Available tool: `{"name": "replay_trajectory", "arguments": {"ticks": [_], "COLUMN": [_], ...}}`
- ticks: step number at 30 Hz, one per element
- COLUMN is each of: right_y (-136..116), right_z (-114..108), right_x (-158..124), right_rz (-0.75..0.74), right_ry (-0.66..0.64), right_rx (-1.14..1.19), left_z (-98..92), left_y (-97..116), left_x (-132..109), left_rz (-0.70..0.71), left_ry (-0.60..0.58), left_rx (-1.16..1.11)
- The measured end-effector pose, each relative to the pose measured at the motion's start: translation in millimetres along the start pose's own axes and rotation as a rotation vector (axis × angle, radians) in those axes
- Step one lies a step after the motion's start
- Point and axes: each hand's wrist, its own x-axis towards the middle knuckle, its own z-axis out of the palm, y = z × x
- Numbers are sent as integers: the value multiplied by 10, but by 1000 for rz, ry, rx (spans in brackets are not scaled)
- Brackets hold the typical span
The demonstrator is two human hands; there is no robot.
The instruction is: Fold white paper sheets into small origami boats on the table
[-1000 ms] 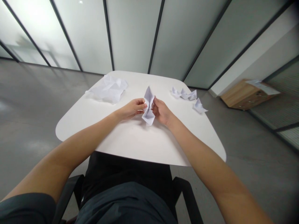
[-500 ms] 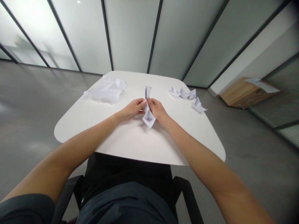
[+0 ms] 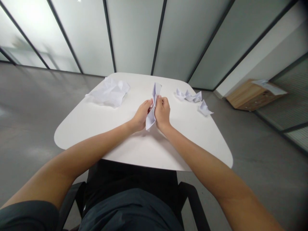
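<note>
Over the middle of the table I hold a white folded paper boat (image 3: 150,119) between both hands, its two pointed ends facing away from and toward me. My left hand (image 3: 142,115) closes on its left side, with some fingers hidden behind the paper. Pressed against the right side is my right hand (image 3: 162,112), its fingers curled and its thumb near the far end. Several finished-looking paper boats stand at the right: a row of them (image 3: 188,95) and a single paper boat (image 3: 204,108) closer to the table's right edge.
Loose, crumpled white paper sheets (image 3: 109,92) lie at the table's far left. The white table (image 3: 134,150) has rounded corners. Frosted glass panels (image 3: 134,35) rise behind it, and a wooden box (image 3: 252,95) stands on the floor at the right. Chair armrests (image 3: 193,202) flank my lap.
Both hands have shifted their grip on the paper boat, and the right hand has turned more upright. The boat has tilted and its far end has moved slightly right. The other papers stay put.
</note>
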Motion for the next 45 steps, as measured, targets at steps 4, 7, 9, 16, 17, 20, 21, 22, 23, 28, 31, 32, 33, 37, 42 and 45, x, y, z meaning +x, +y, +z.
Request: {"name": "replay_trajectory", "arguments": {"ticks": [4, 7, 9, 16, 17, 20, 21, 22, 23, 28, 31, 32, 33, 37, 42, 45], "right_y": [33, 35, 25, 18, 18, 19, 22, 27, 35, 64, 44, 37, 34, 60, 144, 231], "right_z": [-21, -6, 11, 41, 40, 36, 34, 32, 31, 24, 5, -6, -20, -102, -236, -320], "right_x": [43, 15, -26, -109, -108, -94, -88, -82, -76, -47, -11, 8, 29, 136, 288, 387], "right_rz": [23, 41, 44, -1, 12, 58, 62, 55, 37, -75, -44, -37, -40, -103, -107, -112], "right_ry": [43, 128, 142, 193, 199, 187, 180, 176, 174, 167, 168, 167, 164, 161, 224, 278], "right_rx": [-28, -63, -71, -46, -51, -64, -63, -58, -52, -48, -50, -49, -49, -77, -156, -192], "left_z": [-55, -48, -8, 127, 130, 126, 121, 115, 108, 70, 42, 27, 8, -119, -318, -412], "left_y": [-20, -79, -125, -181, -174, -153, -149, -148, -149, -151, -118, -99, -77, 33, 161, 209], "left_x": [39, 48, 34, -70, -75, -60, -47, -32, -15, 47, 70, 79, 90, 158, 262, 312], "left_rz": [-15, 71, 183, 378, 374, 335, 316, 300, 288, 316, 339, 348, 361, 422, 481, 513], "left_ry": [-42, -37, 12, 197, 200, 208, 207, 206, 202, 191, 202, 212, 227, 300, 352, 404], "left_rx": [-8, 61, 161, 450, 466, 486, 479, 465, 448, 384, 371, 378, 392, 488, 625, 675]}}
